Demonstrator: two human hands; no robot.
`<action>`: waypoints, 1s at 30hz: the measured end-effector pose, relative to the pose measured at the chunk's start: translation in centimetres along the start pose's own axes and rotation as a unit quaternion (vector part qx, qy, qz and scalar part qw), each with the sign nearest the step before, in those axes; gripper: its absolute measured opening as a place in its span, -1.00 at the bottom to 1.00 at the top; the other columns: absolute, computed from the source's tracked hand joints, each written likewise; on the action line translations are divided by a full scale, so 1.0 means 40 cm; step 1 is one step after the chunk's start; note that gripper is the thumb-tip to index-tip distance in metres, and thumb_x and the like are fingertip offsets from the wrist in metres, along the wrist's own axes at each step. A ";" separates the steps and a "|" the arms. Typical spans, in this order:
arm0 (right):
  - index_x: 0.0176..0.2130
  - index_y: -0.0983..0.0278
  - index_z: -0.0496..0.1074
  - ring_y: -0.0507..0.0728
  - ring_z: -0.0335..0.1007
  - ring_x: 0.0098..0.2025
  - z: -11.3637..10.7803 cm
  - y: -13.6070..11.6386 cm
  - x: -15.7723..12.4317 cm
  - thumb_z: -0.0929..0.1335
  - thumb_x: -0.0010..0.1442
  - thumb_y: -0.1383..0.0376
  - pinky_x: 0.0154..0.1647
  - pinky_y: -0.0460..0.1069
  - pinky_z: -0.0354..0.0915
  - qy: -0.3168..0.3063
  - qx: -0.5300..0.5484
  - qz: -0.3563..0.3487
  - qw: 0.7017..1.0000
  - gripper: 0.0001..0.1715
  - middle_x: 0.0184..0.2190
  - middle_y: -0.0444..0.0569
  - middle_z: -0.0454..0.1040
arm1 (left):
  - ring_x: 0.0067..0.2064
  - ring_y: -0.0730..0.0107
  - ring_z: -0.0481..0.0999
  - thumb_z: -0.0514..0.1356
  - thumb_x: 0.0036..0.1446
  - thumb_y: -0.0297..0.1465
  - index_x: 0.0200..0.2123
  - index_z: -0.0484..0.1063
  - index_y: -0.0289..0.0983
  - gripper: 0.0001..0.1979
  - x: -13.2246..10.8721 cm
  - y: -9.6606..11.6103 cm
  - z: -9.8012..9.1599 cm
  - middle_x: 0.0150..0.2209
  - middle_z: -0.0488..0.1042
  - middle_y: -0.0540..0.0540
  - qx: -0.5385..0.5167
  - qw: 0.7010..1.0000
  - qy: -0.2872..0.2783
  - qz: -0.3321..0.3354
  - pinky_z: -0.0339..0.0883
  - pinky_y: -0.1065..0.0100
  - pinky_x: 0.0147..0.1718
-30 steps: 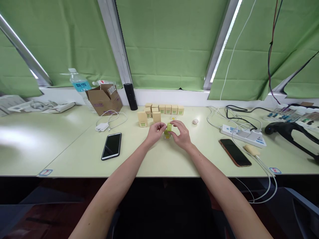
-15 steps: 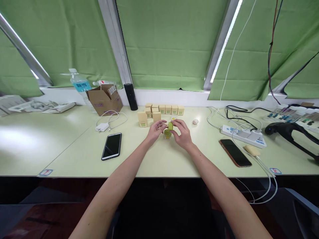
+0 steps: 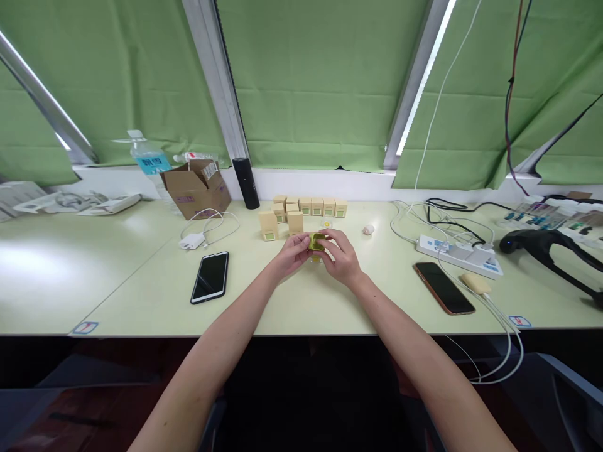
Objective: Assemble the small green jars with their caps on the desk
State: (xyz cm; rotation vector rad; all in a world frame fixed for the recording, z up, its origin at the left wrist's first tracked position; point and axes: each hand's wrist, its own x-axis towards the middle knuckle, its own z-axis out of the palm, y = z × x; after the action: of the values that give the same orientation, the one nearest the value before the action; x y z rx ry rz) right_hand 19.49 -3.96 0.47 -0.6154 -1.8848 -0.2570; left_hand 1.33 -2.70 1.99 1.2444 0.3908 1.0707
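Note:
Between my hands is a small green open-topped box (image 3: pixel 317 236), tilted so its hollow side shows. My left hand (image 3: pixel 291 254) is closed on its left end, thumb in front. The fingers of my right hand (image 3: pixel 343 257) pinch at its right side, and the fingertips partly cover the opening. Below it on the table stands a small clear container (image 3: pixel 315 258), mostly hidden by the box and fingers. Just beyond my hands are several small cream cartons (image 3: pixel 296 222) with green squares on their fronts. A small clear piece with a yellow centre (image 3: pixel 326 223) lies behind my right hand.
A phone (image 3: pixel 210 277) and a white charger (image 3: pixel 193 241) lie left; an open cardboard box (image 3: pixel 198 190) and black cylinder (image 3: pixel 245 183) stand behind. On the right are a pinkish item (image 3: pixel 368 230), another phone (image 3: pixel 444 288), a power strip (image 3: pixel 459 256) and cables.
The green box has gone from upright in my right hand to lying sideways between both hands. My left hand has closed on it, and it covers more of the clear container below.

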 end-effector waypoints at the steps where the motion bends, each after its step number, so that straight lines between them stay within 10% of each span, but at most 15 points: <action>1: 0.05 0.13 0.49 0.30 0.51 0.06 0.000 0.000 0.000 0.33 0.41 0.27 0.00 0.29 0.56 -0.004 -0.003 0.001 1.000 -0.75 0.03 0.19 0.53 | -0.19 0.23 0.61 0.45 0.08 -0.01 -0.26 0.62 -0.28 -0.56 0.000 0.000 0.000 -0.28 0.60 -0.18 0.000 1.000 -0.003 0.001 0.50 0.19 -0.13; 30: -0.08 0.14 0.58 0.27 0.49 0.15 0.019 0.018 -0.010 0.36 0.39 0.33 0.09 0.26 0.51 -0.007 -0.009 -0.019 1.000 -0.81 0.09 0.16 0.53 | -0.22 0.34 0.58 0.52 0.04 -0.13 -0.19 0.66 -0.33 -0.58 0.002 0.004 -0.004 -0.26 0.61 -0.17 -0.038 0.999 -0.014 0.002 0.47 0.31 -0.17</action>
State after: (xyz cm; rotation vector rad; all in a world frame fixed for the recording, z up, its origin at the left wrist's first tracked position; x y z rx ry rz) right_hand 19.36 -3.12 -0.29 -0.5966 -1.9116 -0.2957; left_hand 1.18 -2.56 2.11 1.1919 0.3251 1.0611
